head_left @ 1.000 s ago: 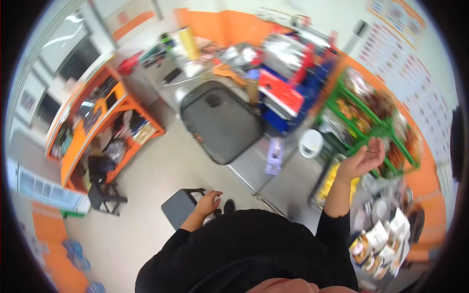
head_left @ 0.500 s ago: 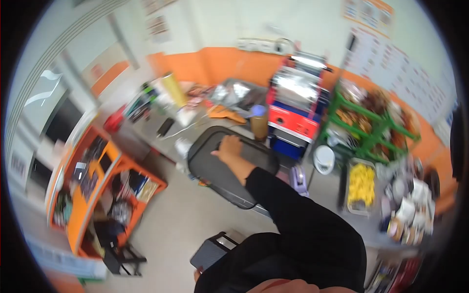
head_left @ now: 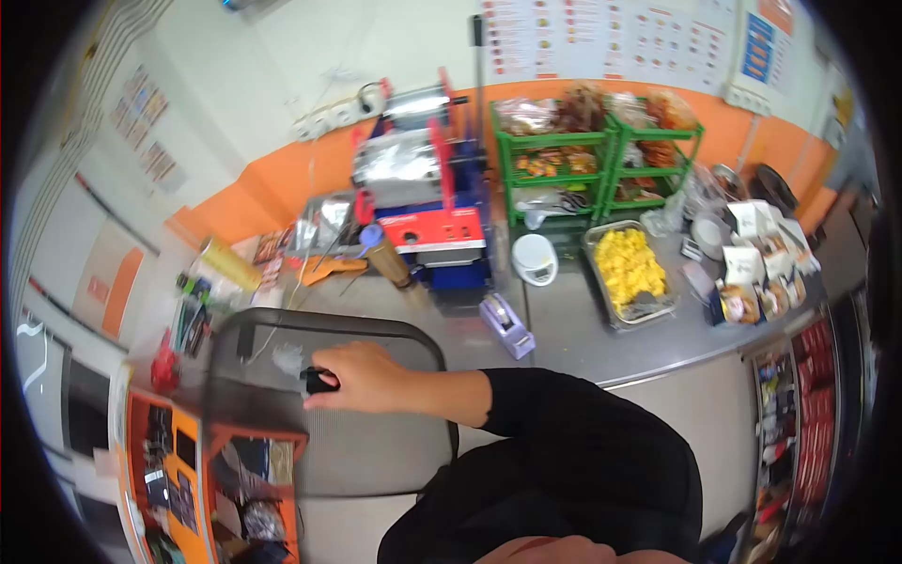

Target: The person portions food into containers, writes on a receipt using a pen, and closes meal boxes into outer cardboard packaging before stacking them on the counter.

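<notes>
A large see-through lid point(head_left: 376, 461), shaped like a rectangle with rounded corners, overlaps the left part of the desk point(head_left: 587, 340) in view and reaches out past its front edge. A dark rim point(head_left: 329, 317) runs around its smoky, greyish panel, which shows fine ridges and lets the things behind it be seen. Its black knob point(head_left: 320, 380) is gripped by the right hand point(head_left: 368, 378). The lid's broad face is turned toward the camera; whether its far edge touches the desk cannot be told.
</notes>
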A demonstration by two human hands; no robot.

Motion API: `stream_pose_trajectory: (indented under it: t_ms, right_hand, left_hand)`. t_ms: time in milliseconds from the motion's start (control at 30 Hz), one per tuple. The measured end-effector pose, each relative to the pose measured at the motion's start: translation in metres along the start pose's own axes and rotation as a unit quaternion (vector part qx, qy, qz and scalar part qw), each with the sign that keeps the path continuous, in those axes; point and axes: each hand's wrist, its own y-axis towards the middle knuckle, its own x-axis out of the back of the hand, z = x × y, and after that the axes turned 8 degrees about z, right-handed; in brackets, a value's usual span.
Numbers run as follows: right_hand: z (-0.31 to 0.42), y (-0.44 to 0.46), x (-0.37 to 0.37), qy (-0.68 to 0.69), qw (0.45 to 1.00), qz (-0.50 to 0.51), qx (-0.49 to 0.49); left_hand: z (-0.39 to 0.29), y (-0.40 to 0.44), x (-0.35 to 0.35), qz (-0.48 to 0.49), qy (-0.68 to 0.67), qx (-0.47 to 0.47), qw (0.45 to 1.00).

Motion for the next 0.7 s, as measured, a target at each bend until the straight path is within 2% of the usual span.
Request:
stream_pose_trajectory:
  t_ms: [100,233,300,400,433,500,567,633,700]
  right_hand:
    - [0.053,-0.043,0.077,0.05,0.995,-0.064,0.065]
    - [0.111,-0.121,0.163,-0.004,0.962,-0.232,0.142]
    - [0.121,-0.159,0.196,-0.042,0.929,-0.353,0.1]
    - [0.122,-0.217,0.261,0.078,0.868,-0.491,0.018]
    - [0.122,-0.231,0.285,0.034,0.828,-0.558,-0.037]
    - [0.124,-0.275,0.341,-0.098,0.775,-0.588,-0.21]
    - [0.124,-0.342,0.403,-0.303,0.678,-0.552,-0.38]
    - [0.146,-0.374,0.425,-0.49,0.52,-0.542,-0.442]
    - [0.158,-0.396,0.431,-0.625,0.334,-0.486,-0.512]
  left_hand:
    - [-0.021,0.036,0.006,0.031,0.035,-0.047,0.998]
    - [-0.049,0.082,0.005,0.071,0.079,-0.107,0.989]
    - [-0.06,0.101,0.002,0.092,0.095,-0.136,0.982]
    - [-0.073,0.127,-0.004,0.118,0.111,-0.173,0.971]
    - [-0.076,0.134,-0.007,0.125,0.113,-0.183,0.969]
    - [-0.079,0.148,-0.011,0.133,0.113,-0.201,0.964]
    - [-0.078,0.156,-0.016,0.143,0.11,-0.214,0.96]
    - [-0.076,0.164,-0.026,0.152,0.1,-0.225,0.957]
    - [-0.078,0.159,-0.034,0.161,0.097,-0.22,0.957]
